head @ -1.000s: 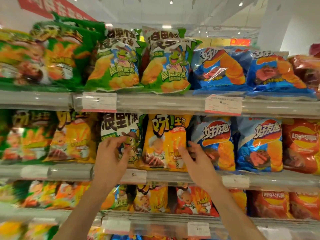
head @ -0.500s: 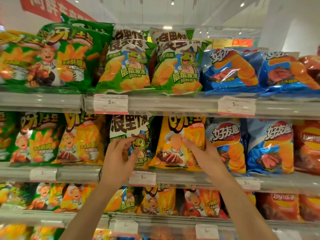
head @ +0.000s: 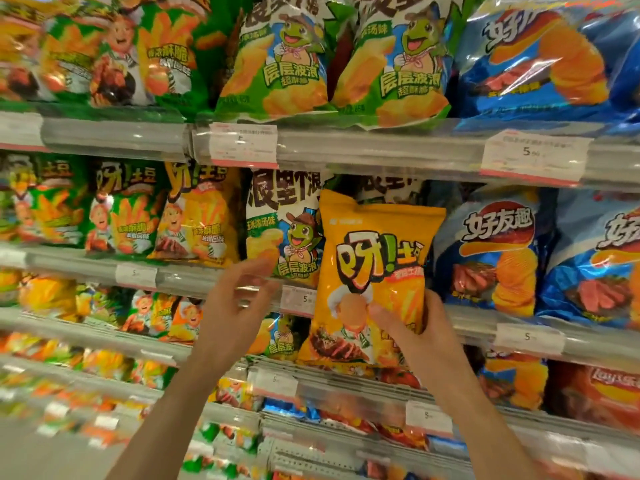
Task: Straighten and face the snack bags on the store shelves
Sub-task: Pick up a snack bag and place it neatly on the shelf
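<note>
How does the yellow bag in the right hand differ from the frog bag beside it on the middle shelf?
The yellow bag is orange-yellow with a chef cartoon; the frog bag is white, green and blue with a frog in a hat. The right hand grips the yellow bag, pulled out in front of the shelf rail; the frog bag sits on the shelf, unheld. The yellow bag overlaps the frog bag's right edge. Both face front, upright.

Glossy plastic-film yellow bag (head: pixel 374 271); clear shiny plastic shelf-edge strip (head: pixel 381 150).
</note>
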Action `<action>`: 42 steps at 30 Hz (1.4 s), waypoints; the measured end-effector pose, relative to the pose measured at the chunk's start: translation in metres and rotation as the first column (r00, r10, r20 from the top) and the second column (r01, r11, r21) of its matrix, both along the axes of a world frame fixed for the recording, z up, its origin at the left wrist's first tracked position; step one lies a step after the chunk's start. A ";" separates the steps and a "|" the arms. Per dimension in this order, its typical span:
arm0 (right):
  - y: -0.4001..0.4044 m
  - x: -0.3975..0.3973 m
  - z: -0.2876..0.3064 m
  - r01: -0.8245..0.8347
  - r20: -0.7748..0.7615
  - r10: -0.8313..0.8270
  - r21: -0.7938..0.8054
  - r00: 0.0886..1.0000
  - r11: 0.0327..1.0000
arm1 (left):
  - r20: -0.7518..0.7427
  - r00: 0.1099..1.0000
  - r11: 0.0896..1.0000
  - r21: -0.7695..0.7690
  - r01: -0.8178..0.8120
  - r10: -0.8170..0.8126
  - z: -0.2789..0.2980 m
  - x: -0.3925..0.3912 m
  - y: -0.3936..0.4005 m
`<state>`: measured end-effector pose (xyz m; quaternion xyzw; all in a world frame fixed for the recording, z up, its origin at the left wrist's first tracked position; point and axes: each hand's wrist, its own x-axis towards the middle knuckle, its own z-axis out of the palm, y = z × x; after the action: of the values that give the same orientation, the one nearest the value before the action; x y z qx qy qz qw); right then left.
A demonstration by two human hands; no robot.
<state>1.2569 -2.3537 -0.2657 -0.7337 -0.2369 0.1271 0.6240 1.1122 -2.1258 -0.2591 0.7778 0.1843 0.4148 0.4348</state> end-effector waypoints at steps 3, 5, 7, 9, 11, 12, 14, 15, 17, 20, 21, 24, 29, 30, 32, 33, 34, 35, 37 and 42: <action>0.006 -0.019 -0.009 0.011 -0.010 -0.011 -0.003 1.000 1.000 | 0.033 0.999 0.998 -0.060 0.017 -0.015 -0.009 -0.022 0.002; 0.012 -0.033 -0.014 0.031 0.000 -0.031 -0.013 1.000 0.999 | 0.068 0.998 0.992 -0.121 0.020 -0.012 -0.012 -0.036 0.011; 0.022 -0.050 -0.018 0.060 0.026 -0.059 -0.029 0.998 0.998 | 0.099 0.995 0.985 -0.169 0.027 -0.011 -0.015 -0.054 0.024; 0.034 -0.068 -0.021 0.094 0.040 -0.093 -0.030 0.995 0.995 | 0.116 0.993 0.980 -0.197 0.040 -0.017 -0.017 -0.074 0.039; 0.053 -0.090 -0.021 0.119 0.055 -0.118 -0.015 0.992 0.993 | 0.136 0.990 0.976 -0.212 0.047 -0.018 -0.018 -0.100 0.060; 0.064 -0.101 -0.021 0.124 0.057 -0.123 -0.003 0.991 0.992 | 0.146 0.989 0.974 -0.221 0.051 -0.018 -0.019 -0.114 0.073; 0.091 -0.128 -0.023 0.139 0.033 -0.140 0.029 0.990 0.990 | 0.147 0.989 0.970 -0.237 0.061 -0.027 -0.020 -0.146 0.102; 0.105 -0.141 -0.024 0.155 0.015 -0.156 0.042 0.988 0.987 | 0.142 0.989 0.968 -0.244 0.065 -0.031 -0.019 -0.161 0.117; 0.135 -0.166 -0.024 0.174 -0.007 -0.174 0.061 0.985 0.983 | 0.128 0.991 0.962 -0.266 0.056 -0.022 -0.020 -0.190 0.147; 0.180 -0.200 -0.023 0.141 -0.011 -0.141 0.108 0.990 0.984 | 0.100 0.995 0.963 -0.270 0.015 0.012 -0.023 -0.230 0.191; 0.195 -0.210 -0.023 0.126 -0.017 -0.125 0.119 0.992 0.985 | 0.096 0.995 0.961 -0.276 0.003 0.024 -0.023 -0.241 0.206; 0.235 -0.234 -0.021 0.075 -0.031 -0.072 0.112 0.997 0.991 | 0.103 0.992 0.955 -0.296 -0.033 0.066 -0.025 -0.267 0.243; 0.304 -0.247 -0.015 0.003 -0.032 0.000 0.103 0.999 0.995 | 0.100 0.988 0.952 -0.294 -0.085 0.119 -0.026 -0.290 0.298; 0.318 -0.247 -0.013 -0.018 -0.045 0.023 0.109 0.999 0.994 | 0.092 0.988 0.954 -0.288 -0.089 0.120 -0.027 -0.293 0.309; 0.346 -0.248 -0.012 -0.052 -0.068 0.061 0.124 0.996 0.991 | 0.082 0.989 0.957 -0.272 -0.098 0.125 -0.025 -0.297 0.329; 0.360 -0.249 -0.011 -0.064 -0.073 0.074 0.130 0.995 0.990 | 0.077 0.988 0.961 -0.256 -0.108 0.132 -0.022 -0.299 0.339; 0.373 -0.250 -0.009 -0.078 -0.078 0.089 0.139 0.993 0.987 | 0.068 0.988 0.964 -0.239 -0.119 0.139 -0.020 -0.300 0.350; 0.386 -0.250 -0.009 -0.100 -0.078 0.112 0.150 0.991 0.984 | 0.057 0.988 0.965 -0.229 -0.130 0.147 -0.016 -0.302 0.360; 0.411 -0.251 -0.009 -0.142 -0.071 0.155 0.154 0.985 0.978 | 0.043 0.987 0.964 -0.227 -0.141 0.155 -0.009 -0.304 0.382; 0.465 -0.255 -0.008 -0.193 0.012 0.193 0.132 0.981 0.972 | 0.074 0.984 0.964 -0.226 -0.140 0.161 0.003 -0.303 0.431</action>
<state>1.0016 -1.8884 -0.2734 -0.6642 -0.3148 0.1713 0.6561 0.8097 -1.6948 -0.2556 0.6887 0.2675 0.4592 0.4934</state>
